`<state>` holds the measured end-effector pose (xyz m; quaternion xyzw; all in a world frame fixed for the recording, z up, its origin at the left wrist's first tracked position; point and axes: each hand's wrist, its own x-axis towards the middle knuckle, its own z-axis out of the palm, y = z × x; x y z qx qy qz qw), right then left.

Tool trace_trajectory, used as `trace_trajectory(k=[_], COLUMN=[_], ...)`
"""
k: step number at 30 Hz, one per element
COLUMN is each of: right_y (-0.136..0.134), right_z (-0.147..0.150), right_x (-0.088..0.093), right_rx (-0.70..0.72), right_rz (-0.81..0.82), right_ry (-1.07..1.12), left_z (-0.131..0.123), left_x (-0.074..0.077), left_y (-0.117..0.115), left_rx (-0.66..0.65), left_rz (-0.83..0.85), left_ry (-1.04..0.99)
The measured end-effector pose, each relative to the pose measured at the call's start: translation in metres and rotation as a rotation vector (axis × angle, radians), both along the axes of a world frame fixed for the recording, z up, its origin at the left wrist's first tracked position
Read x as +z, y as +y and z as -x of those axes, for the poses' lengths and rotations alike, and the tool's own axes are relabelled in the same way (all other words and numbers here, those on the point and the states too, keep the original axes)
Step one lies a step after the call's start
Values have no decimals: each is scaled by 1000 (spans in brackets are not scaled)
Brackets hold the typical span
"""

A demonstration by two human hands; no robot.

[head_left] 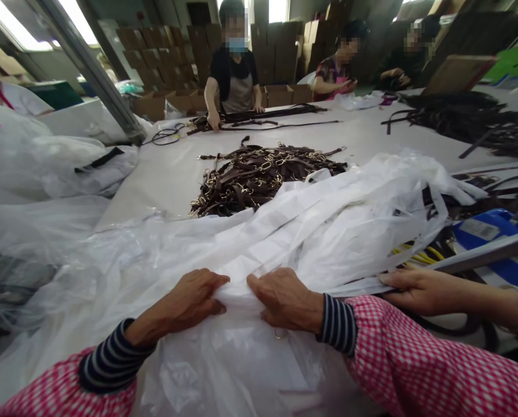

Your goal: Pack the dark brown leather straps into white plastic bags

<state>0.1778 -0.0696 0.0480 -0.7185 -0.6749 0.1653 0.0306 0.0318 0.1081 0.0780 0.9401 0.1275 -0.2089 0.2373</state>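
Observation:
A large heap of thin white plastic sheeting (354,214) spreads over the near side of the table. My left hand (193,298) pinches a fold of it, thumb and fingers closed on the plastic. Close beside it on the right, my right hand (287,298) also grips the sheeting, with a small gap between the two hands. Under my right hand a small metal ring (278,334) shows. Just beyond the plastic lies a pile of dark brown straps with gold-coloured metal fittings (259,179).
Another person's hand (433,289) with a bracelet holds the plastic's edge at my right. Across the white table (154,174), a masked person (235,75) handles dark straps. More dark straps (471,119) lie far right, near a blue package (493,237). Cardboard boxes (154,58) stand behind.

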Motion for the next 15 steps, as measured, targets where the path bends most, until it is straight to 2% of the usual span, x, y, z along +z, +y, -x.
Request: trace_trajectory(k=[4, 9, 12, 15], right_y=[4, 16, 22, 27], right_z=[-19, -30, -35, -40], right_x=[6, 10, 7, 1], right_rx=[13, -40, -64, -108], right_rz=[121, 251, 250, 251], right_ry=[118, 281, 319, 317], left_z=[-3, -6, -11, -13], left_x=[8, 20, 17, 6], left_y=[-2, -4, -3, -5], left_rx=[-36, -45, -17, 19], left_rz=[-4, -50, -31, -103], left_ry=[6, -5, -39, -79])
